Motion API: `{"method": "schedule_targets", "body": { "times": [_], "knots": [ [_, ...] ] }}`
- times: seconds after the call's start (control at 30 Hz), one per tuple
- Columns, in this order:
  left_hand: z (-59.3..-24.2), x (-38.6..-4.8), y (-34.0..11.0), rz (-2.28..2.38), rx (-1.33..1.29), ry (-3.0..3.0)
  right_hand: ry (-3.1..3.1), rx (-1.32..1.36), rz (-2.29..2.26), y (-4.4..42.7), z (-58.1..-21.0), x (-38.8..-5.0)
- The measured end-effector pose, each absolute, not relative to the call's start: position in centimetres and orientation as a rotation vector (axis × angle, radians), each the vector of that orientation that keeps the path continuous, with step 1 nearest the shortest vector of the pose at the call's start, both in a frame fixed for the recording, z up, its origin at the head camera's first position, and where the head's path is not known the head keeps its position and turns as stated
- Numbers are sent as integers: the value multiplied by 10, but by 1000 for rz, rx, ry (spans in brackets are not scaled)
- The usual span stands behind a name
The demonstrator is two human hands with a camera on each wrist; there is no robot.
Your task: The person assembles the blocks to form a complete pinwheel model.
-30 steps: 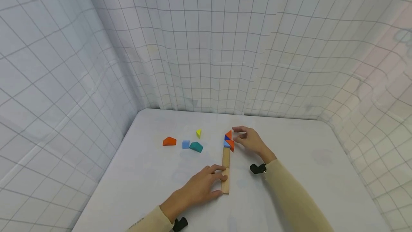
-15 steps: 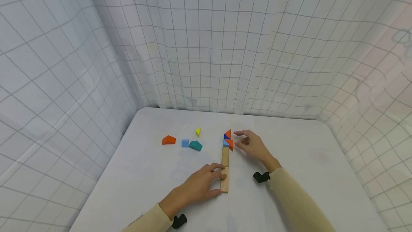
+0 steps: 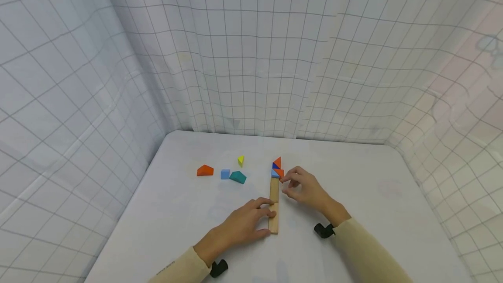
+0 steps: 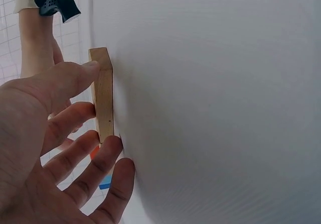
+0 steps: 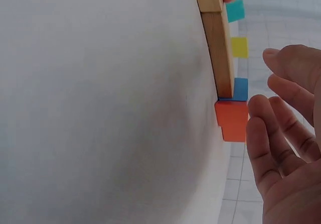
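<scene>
"While only touched along one side, why need a hand at all for the near wooden block [image 3: 274, 224]?"

"Probably to steady the row from the left. Look at the left hand [image 3: 245, 225]: spread and relaxed, with bent fingertips and thumb against the wood, not wrapped round. Placed low down the row, perhaps to stop any sliding on the tabletop [image 3: 353, 174]."

"Holding anything with the right hand [image 3: 304, 190]?"

"Apparently not. Curved into a loose half-cup, with thumb and fingertips apart, just beside the nearer red triangle [image 3: 280, 172]. Too close to tell whether touching."

"Why so near?"

"Maybe to true up that side. Notice the red point jutting past the right edge of the row, beyond the far wooden block [image 3: 274, 190]. Laid end to end with the near one, likely to make a straight base line."

"And farther up?"

"See the light blue triangle [image 3: 273, 174] at the end of the wood, next to the red, then the dark blue triangle [image 3: 275, 166] and the upper orange triangle [image 3: 278, 161], seemingly paired for matching slants."

"Why set others off to the left?"

"Perhaps for room. Find the yellow block [image 3: 241, 160], teal block [image 3: 238, 177], light blue cube [image 3: 225, 174] and orange-red block [image 3: 205, 170] there, well apart from the row."
</scene>
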State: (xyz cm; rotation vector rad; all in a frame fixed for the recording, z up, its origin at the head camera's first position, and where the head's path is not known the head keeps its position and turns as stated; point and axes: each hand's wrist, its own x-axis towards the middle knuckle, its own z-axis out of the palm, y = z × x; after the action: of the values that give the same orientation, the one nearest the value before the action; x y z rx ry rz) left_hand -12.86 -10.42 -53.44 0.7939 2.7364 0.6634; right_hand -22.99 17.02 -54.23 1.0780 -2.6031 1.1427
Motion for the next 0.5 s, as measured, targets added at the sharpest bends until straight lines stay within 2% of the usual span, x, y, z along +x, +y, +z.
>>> {"method": "schedule_targets", "body": {
  "times": [0.3, 0.5],
  "knots": [
    [-533, -129, -107, 665, 827, 2750, -2578, 1348, 1035, 162, -548, -213],
    [-531, -129, -106, 670, 820, 2729, -2691, 1327, 962, 159, -548, -210]
  ]
}}
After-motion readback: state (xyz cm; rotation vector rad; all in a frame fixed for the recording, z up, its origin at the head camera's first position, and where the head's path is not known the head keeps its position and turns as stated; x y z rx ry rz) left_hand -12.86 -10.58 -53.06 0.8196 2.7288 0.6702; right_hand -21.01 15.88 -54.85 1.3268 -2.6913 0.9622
